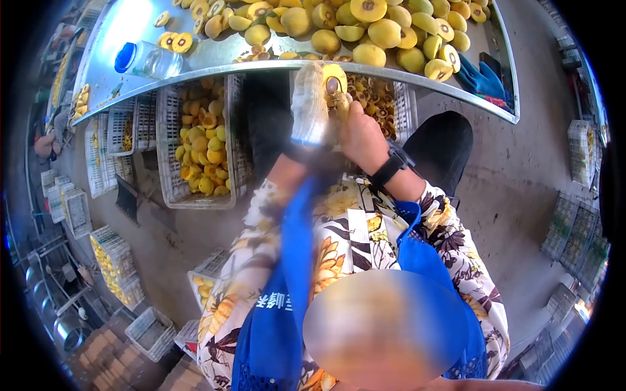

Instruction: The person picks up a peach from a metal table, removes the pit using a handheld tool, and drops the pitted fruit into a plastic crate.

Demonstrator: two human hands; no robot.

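In a white knitted glove, my left hand is closed round a halved yellow peach, just off the table's front edge. The peach's cut face is turned up and the brown pit shows in its middle. My bare right hand, with a black watch on the wrist, is closed on a small hand tool whose tip is right at the pit. My fingers hide most of the tool. Beneath both hands stands a crate of pits and scraps. A heap of whole and halved peaches lies on the metal table beyond.
A clear jar with a blue lid lies on the table at left, and a blue-green glove at right. Below the table's left part stands a crate of peach halves. More plastic crates line the floor at left.
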